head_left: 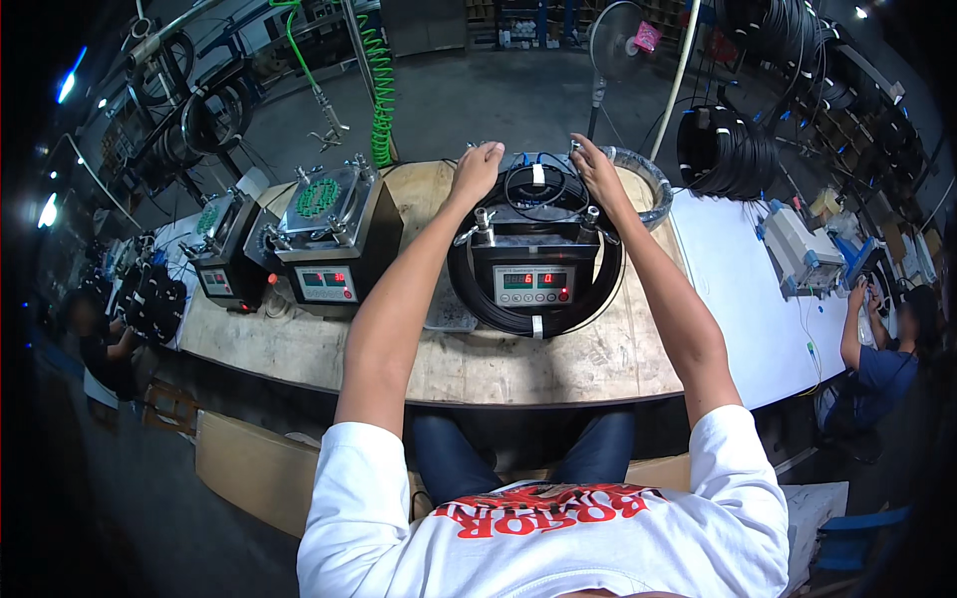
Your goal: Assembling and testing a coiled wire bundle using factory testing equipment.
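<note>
A polishing machine (534, 284) with a lit red display stands on the bench in front of me. Metal corner clamps (483, 221) rise at its front edge. My left hand (480, 171) is closed at the rear left corner, with a small metal clamp part just showing at its fingertips. At the rear right corner, my right hand (598, 169) has its thumb and fingers round another metal clamp. Between my hands, a thin black cable (518, 189) with a white tag loops over the machine's top. A larger black cable coil (498, 321) lies around the machine's base.
Two similar machines (324, 269) with green-studded round tops stand at left on the wooden bench (439, 374). A green spiral air hose (382, 90) hangs behind. At right are a white table (728, 299), a grey-blue device (800, 249) and a seated co-worker (882, 364). Another person is at far left.
</note>
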Tool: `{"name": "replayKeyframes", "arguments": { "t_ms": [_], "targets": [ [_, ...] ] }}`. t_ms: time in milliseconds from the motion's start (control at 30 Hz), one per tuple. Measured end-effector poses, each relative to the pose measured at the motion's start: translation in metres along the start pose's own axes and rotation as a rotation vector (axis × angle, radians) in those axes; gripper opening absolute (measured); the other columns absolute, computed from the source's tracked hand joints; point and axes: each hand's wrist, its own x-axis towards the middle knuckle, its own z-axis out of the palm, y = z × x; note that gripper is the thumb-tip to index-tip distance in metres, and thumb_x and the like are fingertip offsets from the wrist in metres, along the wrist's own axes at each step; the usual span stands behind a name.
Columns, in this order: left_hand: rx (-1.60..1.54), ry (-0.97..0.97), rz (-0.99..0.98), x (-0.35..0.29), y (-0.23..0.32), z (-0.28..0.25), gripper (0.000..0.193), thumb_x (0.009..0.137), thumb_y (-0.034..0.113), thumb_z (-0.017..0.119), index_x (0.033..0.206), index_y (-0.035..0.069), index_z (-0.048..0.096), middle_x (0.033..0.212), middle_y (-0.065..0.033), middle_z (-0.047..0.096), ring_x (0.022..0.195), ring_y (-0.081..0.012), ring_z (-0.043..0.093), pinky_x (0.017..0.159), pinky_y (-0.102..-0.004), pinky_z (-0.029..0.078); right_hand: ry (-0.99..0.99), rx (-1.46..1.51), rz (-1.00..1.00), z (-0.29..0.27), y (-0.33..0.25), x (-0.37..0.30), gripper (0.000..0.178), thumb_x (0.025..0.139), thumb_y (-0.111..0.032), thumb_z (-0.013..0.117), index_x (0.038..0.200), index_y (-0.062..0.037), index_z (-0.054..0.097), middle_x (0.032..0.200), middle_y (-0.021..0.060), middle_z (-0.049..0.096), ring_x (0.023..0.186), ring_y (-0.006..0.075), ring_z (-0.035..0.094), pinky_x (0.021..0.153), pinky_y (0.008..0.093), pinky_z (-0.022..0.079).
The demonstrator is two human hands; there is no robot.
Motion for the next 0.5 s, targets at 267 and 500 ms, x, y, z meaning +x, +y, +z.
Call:
{"name": "replayKeyframes", "arguments": {
  "t_ms": [267, 500],
  "targets": [
    [-0.213, -0.010, -0.034, -0.004, -0.005, 0.003, 0.054, 0.103, 0.041, 0.051, 0.136, -0.001, 0.056, 0.111, -0.0216, 0.069, 0.105, -0.0263, 0.066, 0.095, -0.0351, 0.048, 0.138, -0.159, 0.058, 0.003, -0.003, -0.003, 0.042, 0.104, -0.025, 0.050, 0.140, -0.0020, 0.050, 0.111, 0.0236, 0.068, 0.106, 0.0307, 0.068, 0.090, 0.0363, 0.049],
    [-0.205, 0.016, -0.028, -0.004, -0.007, -0.003, 0.058, 0.104, 0.048, 0.043, 0.129, -0.002, 0.061, 0.105, -0.0176, 0.068, 0.099, -0.0262, 0.063, 0.094, -0.0351, 0.045, 0.109, -0.123, 0.072, 0.004, -0.008, -0.006, 0.045, 0.107, -0.030, 0.045, 0.141, -0.0010, 0.050, 0.109, 0.0180, 0.069, 0.107, 0.0244, 0.065, 0.096, 0.0330, 0.047]
  ]
}}
